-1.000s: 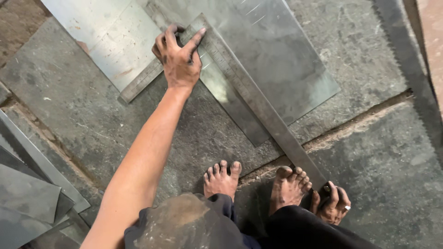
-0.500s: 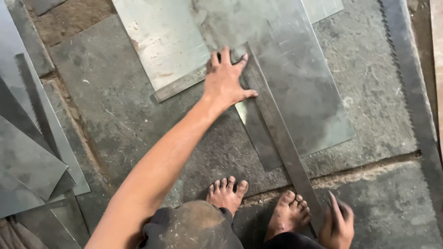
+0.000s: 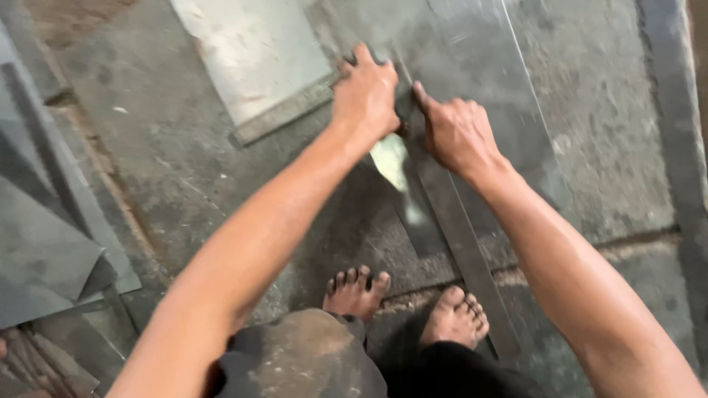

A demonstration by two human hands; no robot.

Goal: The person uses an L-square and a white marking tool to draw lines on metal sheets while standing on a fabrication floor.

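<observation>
We press our left hand (image 3: 365,92) flat on the long steel straightedge (image 3: 461,247) lying across the metal sheet (image 3: 479,81) on the floor; our right hand (image 3: 453,133), fingers loosely curled, steadies it. Marking seems underway; next we need firm alignment.

My left hand (image 3: 366,94) covers the straightedge's (image 3: 457,243) top; sheet metal (image 3: 472,88) runs off the upper edge, blurred.

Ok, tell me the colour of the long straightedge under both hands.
Dull dark grey metal straightedge, seen in the head view.
</observation>
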